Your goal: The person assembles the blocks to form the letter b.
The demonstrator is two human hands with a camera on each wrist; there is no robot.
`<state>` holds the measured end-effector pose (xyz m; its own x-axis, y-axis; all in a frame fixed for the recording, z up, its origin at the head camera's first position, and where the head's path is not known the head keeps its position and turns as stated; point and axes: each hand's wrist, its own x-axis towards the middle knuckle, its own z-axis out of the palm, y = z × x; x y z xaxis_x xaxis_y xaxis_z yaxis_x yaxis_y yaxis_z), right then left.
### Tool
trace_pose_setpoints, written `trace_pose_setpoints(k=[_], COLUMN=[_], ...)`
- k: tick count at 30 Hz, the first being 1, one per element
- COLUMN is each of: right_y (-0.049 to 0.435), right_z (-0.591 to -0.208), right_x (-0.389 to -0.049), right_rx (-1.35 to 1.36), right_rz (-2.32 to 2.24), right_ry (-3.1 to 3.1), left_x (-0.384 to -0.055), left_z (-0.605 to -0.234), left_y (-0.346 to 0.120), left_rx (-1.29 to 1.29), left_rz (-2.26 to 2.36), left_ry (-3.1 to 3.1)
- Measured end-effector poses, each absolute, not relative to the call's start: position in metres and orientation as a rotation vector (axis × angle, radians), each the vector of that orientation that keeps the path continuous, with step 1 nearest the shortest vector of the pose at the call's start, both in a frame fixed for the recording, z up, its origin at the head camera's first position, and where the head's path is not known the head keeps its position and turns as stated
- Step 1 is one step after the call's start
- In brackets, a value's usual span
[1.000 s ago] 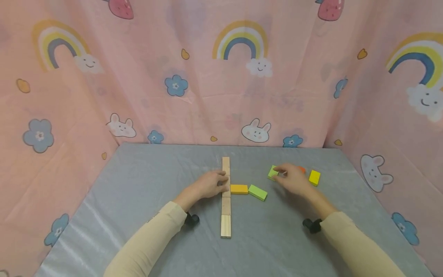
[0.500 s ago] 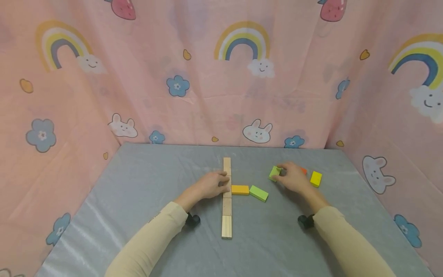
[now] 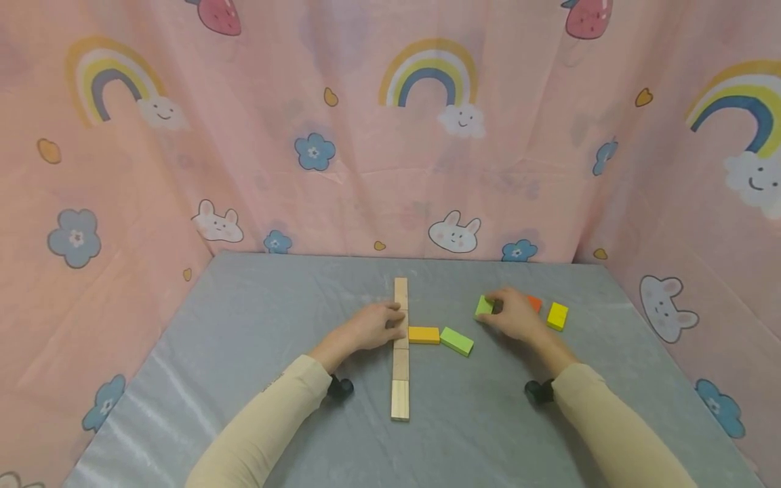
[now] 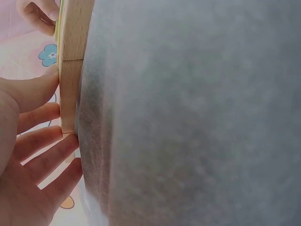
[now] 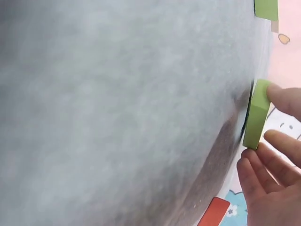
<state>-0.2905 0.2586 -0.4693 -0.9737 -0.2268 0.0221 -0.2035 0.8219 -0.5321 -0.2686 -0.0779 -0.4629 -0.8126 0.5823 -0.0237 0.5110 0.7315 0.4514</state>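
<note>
My right hand pinches a light green wooden block by its two ends, thumb on one and fingers at the other. The block is close over the grey cloth. My left hand rests with extended fingers on the row of plain wooden blocks, its fingertips hiding part of the row. In the left wrist view, thumb and fingers touch the edge of these blocks. An orange block lies crosswise against the row, and a second green block sits slanted at the orange block's right end.
A red-orange block, partly hidden by the right hand, and a yellow block lie to the right. The table's grey cloth meets a pink patterned curtain at the back and sides.
My right forearm has shifted left, and my right thumb and fingers have settled on the ends of the green block, which has turned slightly. My left hand has stayed on the row.
</note>
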Motion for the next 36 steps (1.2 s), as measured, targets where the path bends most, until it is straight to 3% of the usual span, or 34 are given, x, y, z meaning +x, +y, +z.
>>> trace_pose_setpoints(k=[36], right_y=[0.258], right_z=[-0.453], right_x=[-0.215], right_rx=[-0.600], right_rz=[-0.899], right_ry=[2.860], left_x=[-0.268], left_z=[-0.464], left_y=[-0.078], left_rx=[0.876], left_rz=[0.656], left_ry=[2.770])
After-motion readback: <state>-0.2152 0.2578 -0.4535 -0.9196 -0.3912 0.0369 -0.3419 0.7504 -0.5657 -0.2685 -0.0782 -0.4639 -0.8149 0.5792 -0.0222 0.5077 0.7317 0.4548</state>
